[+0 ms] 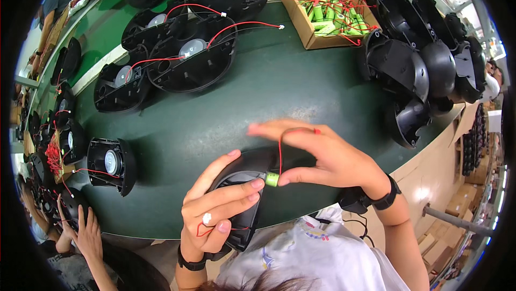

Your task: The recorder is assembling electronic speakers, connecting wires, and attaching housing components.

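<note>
A curved black plastic shell point(236, 175) is in my left hand point(215, 207), near the table's front edge, with fingers laid across its inside. By those fingers sits a small white connector point(206, 218) on a thin red wire. A green cylindrical battery point(272, 179) pokes out at the shell's right edge, its red lead point(280, 151) rising toward a red plug point(317, 131). My right hand point(330, 154) is spread, thumb at the battery's end and forefinger stretched over the shell; the fingertips are slightly blurred. Part of the shell's inside is hidden under my left fingers.
A cardboard box point(322, 43) of green batteries with red leads stands at the back. Black shells point(398, 70) pile up at right. Shells with speakers point(193, 49) lie at back left, another point(112, 164) nearer. A co-worker's hands point(83, 232) hold a black shell at lower left.
</note>
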Demonstrator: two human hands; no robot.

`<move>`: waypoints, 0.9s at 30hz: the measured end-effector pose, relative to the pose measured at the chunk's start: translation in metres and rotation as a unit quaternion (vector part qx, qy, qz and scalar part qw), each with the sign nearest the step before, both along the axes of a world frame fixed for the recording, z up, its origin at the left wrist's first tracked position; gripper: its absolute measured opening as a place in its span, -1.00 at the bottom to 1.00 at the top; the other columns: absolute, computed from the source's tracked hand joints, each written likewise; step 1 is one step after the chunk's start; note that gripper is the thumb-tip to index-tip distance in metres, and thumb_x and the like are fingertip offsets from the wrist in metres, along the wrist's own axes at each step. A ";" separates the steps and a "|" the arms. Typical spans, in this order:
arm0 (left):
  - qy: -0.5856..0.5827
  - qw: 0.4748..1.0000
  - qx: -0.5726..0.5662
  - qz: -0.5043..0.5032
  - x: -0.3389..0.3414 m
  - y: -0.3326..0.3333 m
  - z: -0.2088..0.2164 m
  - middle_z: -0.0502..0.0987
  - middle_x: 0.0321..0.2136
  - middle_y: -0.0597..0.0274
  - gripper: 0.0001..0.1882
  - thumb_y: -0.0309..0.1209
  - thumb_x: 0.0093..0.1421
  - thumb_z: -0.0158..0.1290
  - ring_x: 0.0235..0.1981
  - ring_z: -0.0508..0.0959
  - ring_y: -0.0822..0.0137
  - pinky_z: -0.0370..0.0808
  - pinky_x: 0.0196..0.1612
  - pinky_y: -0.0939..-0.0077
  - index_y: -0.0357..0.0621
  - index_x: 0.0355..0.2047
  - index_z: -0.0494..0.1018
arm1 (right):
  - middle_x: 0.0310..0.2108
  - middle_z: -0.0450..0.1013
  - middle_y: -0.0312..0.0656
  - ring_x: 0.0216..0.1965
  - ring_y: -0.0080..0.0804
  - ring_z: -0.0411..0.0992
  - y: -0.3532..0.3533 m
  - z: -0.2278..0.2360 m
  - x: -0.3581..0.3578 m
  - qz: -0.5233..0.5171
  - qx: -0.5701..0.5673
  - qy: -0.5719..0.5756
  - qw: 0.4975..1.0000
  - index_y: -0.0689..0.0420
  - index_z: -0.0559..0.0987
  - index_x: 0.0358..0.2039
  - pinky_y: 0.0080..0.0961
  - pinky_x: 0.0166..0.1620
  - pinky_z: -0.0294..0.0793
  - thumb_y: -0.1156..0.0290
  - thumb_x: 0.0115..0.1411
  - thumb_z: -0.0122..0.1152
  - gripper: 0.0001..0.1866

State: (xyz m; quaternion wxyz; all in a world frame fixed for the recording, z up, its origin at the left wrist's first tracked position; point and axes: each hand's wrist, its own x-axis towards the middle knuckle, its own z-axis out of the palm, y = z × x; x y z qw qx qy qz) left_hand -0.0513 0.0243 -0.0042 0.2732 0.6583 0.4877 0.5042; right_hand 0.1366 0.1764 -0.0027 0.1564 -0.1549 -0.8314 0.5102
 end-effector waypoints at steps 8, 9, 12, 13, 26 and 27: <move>0.004 1.000 0.001 -0.024 0.000 -0.003 0.001 0.62 -0.22 0.09 -0.60 -0.34 0.13 -0.19 0.02 0.43 -0.32 0.36 0.07 -0.11 -0.33 -0.32 0.60 | -0.01 0.50 -0.13 0.04 -0.16 0.46 -0.011 -0.010 -0.002 0.011 -0.089 0.071 0.993 0.19 0.57 -0.05 -0.34 0.11 0.44 0.42 -0.01 0.35 -0.55; 0.024 0.999 -0.003 -0.030 0.001 -0.002 0.001 0.62 -0.21 0.13 -0.61 -0.35 0.13 -0.18 0.03 0.43 -0.29 0.37 0.05 -0.10 -0.32 -0.33 0.60 | -0.01 0.50 -0.13 0.04 -0.16 0.46 -0.012 -0.013 -0.001 0.009 -0.087 0.070 0.994 0.19 0.57 -0.05 -0.34 0.11 0.44 0.42 -0.01 0.35 -0.55; 0.073 0.997 0.006 -0.025 0.008 0.003 0.007 0.61 -0.20 0.18 -0.64 -0.36 0.11 -0.17 0.01 0.45 -0.26 0.41 0.01 -0.08 -0.30 -0.35 0.60 | -0.03 0.51 -0.11 0.02 -0.19 0.47 -0.011 -0.018 0.004 -0.004 -0.077 0.093 0.993 0.18 0.57 -0.04 -0.35 0.08 0.47 0.44 -0.02 0.36 -0.54; 0.074 0.997 0.011 -0.029 0.011 0.003 0.008 0.61 -0.20 0.18 -0.64 -0.36 0.11 -0.17 0.01 0.45 -0.26 0.41 0.01 -0.08 -0.30 -0.35 0.60 | -0.02 0.50 -0.11 0.00 -0.20 0.48 -0.011 -0.019 0.006 -0.003 -0.070 0.096 0.993 0.17 0.57 -0.05 -0.37 0.05 0.48 0.45 -0.03 0.37 -0.54; 0.225 0.974 0.022 0.031 0.032 -0.008 0.025 0.48 -0.06 -0.12 -0.58 -0.33 0.32 -0.30 0.05 0.37 -0.36 0.31 0.12 -0.07 -0.33 -0.19 0.52 | -0.40 0.34 -0.21 -0.39 -0.32 0.36 -0.049 -0.011 0.010 -0.070 0.219 0.281 0.932 0.21 0.50 -0.40 -0.44 -0.38 0.43 0.54 0.01 0.16 -0.90; 0.225 0.974 0.016 0.011 0.031 -0.003 0.027 0.48 -0.04 -0.11 -0.59 -0.32 0.31 -0.30 0.06 0.36 -0.35 0.31 0.12 -0.04 -0.32 -0.18 0.51 | -0.42 0.32 -0.18 -0.41 -0.28 0.35 -0.049 -0.012 0.009 -0.052 0.245 0.300 0.921 0.27 0.51 -0.35 -0.44 -0.41 0.42 0.54 0.03 0.12 -0.86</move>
